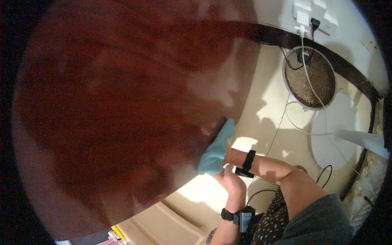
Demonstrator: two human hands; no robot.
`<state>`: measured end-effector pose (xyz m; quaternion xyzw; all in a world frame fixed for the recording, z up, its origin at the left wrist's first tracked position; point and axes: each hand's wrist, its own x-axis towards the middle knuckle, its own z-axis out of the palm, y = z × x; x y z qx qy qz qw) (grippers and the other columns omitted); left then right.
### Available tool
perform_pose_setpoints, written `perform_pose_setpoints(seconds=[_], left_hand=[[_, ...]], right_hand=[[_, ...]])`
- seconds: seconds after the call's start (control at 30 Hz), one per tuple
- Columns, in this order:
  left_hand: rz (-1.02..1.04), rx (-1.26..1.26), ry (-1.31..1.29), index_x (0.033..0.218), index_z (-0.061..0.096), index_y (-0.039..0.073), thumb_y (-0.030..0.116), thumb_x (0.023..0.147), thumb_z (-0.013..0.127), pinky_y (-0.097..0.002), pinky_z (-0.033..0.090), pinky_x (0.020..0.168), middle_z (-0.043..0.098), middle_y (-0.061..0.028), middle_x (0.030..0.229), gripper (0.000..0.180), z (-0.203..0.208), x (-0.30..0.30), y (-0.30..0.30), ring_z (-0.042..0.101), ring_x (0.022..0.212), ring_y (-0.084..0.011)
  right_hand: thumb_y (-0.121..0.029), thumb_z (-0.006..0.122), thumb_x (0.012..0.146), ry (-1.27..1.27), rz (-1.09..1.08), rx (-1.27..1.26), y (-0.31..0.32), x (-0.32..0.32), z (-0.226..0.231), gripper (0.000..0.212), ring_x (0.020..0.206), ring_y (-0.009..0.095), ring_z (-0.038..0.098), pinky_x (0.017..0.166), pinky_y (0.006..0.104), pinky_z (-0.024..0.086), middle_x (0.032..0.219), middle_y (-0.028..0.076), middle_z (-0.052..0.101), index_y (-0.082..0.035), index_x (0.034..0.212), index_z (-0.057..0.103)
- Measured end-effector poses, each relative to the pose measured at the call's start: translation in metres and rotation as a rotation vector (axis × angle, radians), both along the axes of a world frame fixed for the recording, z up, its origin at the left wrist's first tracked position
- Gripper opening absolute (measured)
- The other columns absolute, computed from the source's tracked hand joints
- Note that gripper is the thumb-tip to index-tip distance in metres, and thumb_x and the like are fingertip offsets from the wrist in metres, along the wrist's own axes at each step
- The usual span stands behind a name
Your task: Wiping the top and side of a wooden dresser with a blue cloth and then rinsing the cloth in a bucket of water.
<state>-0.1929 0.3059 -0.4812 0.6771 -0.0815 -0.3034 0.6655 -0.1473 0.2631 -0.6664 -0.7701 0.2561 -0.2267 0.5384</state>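
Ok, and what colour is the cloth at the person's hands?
The cloth is light blue, slightly greenish; the head view shows it best.

Light-blue cloth [213,159], reddish-brown surface [110,122], cream floor [267,122], black wristbands [249,160], pale-speckled dark clothing [269,216]

The cloth [214,156] lies on what seems a tabletop [122,118], left of the pot [284,75].

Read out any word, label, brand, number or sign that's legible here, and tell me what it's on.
None can be read.
White power strip: any marks are too small to read.
Device on the left wrist: nothing legible.
Yellow item at the lower left: too small and blurred.
Blue cloth: no lettering shows.
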Motion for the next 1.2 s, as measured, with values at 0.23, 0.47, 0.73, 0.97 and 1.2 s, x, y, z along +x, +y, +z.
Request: perform_pose_setpoints(seconds=[0.23, 0.47, 0.73, 0.97, 1.2], left_hand=[[0.025, 0.044, 0.027, 0.122, 0.032, 0.007, -0.007, 0.072, 0.049, -0.0354, 0.031, 0.096, 0.044, -0.0078, 0.117, 0.055, -0.021, -0.003, -0.006, 0.042, 0.109, -0.0222], [0.083, 0.088, -0.023, 0.124, 0.03, 0.008, -0.003, 0.077, 0.051, -0.0339, 0.034, 0.093, 0.042, -0.0081, 0.12, 0.053, -0.021, -0.006, -0.021, 0.041, 0.11, -0.0216], [-0.013, 0.131, 0.265, 0.12, 0.036, 0.003, -0.002, 0.081, 0.047, -0.0326, 0.035, 0.092, 0.044, -0.0089, 0.118, 0.041, -0.013, -0.023, -0.072, 0.042, 0.108, -0.0213], [-0.203, 0.026, 0.417, 0.111, 0.04, -0.002, -0.004, 0.069, 0.055, -0.0281, 0.031, 0.087, 0.046, -0.0072, 0.107, 0.044, -0.061, -0.033, -0.113, 0.043, 0.095, -0.0184], [-0.595, 0.42, 0.148, 0.112, 0.047, -0.005, -0.006, 0.072, 0.05, -0.0294, 0.033, 0.09, 0.051, -0.0132, 0.114, 0.041, -0.022, -0.034, -0.1, 0.046, 0.104, -0.0215]], right_hand=[[-0.035, 0.05, 0.077, 0.175, -0.087, 0.133, 0.017, -0.019, -0.041, 0.029, 0.102, 0.022, 0.05, 0.09, 0.0443, 0.035, 0.109, 0.004, 0.057, -0.018, 0.1, 0.059], [-0.033, 0.051, 0.078, 0.236, -0.117, 0.201, 0.014, -0.026, -0.046, 0.028, 0.1, 0.022, 0.051, 0.088, 0.0429, 0.037, 0.108, 0.004, 0.058, -0.016, 0.099, 0.059], [-0.03, 0.051, 0.078, 0.281, -0.273, 0.23, -0.034, -0.051, -0.046, 0.028, 0.097, 0.022, 0.053, 0.086, 0.0412, 0.038, 0.106, 0.005, 0.058, -0.013, 0.098, 0.059], [-0.028, 0.051, 0.078, 0.326, -0.403, 0.256, -0.06, -0.085, -0.05, 0.027, 0.095, 0.022, 0.054, 0.084, 0.0397, 0.04, 0.105, 0.006, 0.059, -0.011, 0.098, 0.059], [-0.027, 0.052, 0.079, 0.34, -0.458, 0.251, -0.074, -0.087, -0.052, 0.026, 0.093, 0.022, 0.055, 0.082, 0.0382, 0.041, 0.103, 0.006, 0.059, -0.009, 0.097, 0.059]])
